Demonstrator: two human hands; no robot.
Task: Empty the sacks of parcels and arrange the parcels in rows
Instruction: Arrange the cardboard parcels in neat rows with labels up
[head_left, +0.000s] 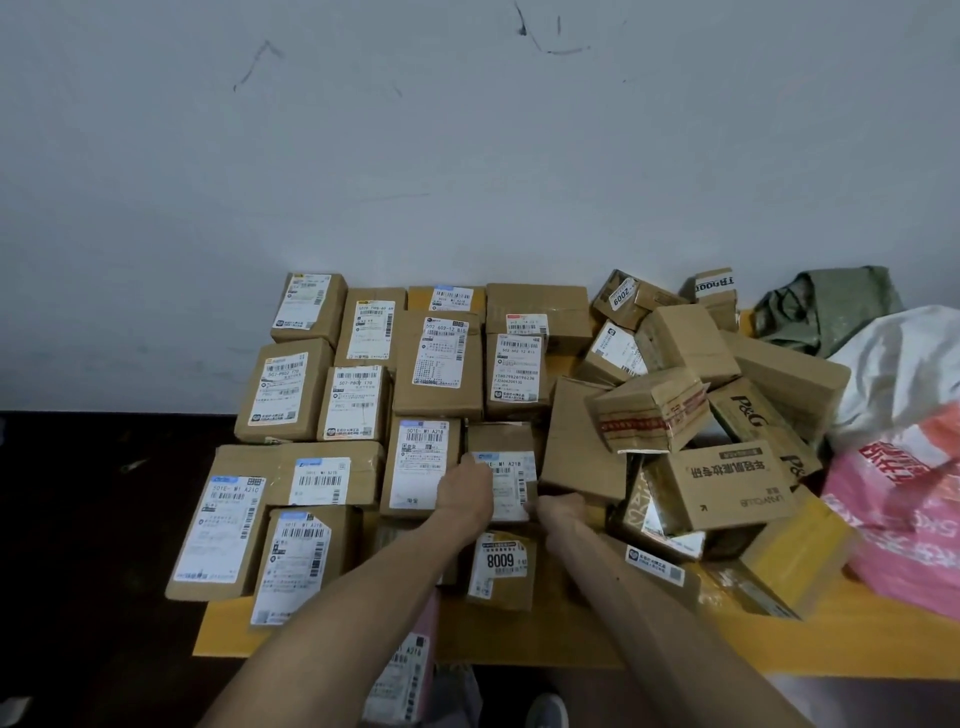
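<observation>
Fingers, left hand (464, 491): curled over the left edge of the held parcel (506, 470), thumb up along its side; the tips are hidden.
Fingers, right hand (558, 506): bent round the same parcel's near right corner, knuckles toward the camera; the tips are out of sight behind the box.
Shoe (545, 712): at the bottom edge, on the floor below the table.
Low parcel (397, 675): below the table's front edge, between the forearms, its label facing up.
Table (519, 639): yellow top with a bare strip along the near side.
8009 parcel (501, 569): small box just in front of the held parcel, lying between the two forearms.
Held parcel: brown carton with a white label, at the right end of the third row from the wall, touching its labelled neighbour on the left.
Rows (363, 400): labelled cartons laid side by side, labels up, filling the left and middle of the table back to the wall.
Heap (685, 415): unsorted cartons tumbled at all angles on the right, just beside the held parcel; one is printed P&G.
Pink and white sack (904, 493): slumped at the right edge, touching the heap.
Green sack (831, 306): crumpled behind it, against the wall.
Wall (467, 130): pale, with a few dark scrawls.
</observation>
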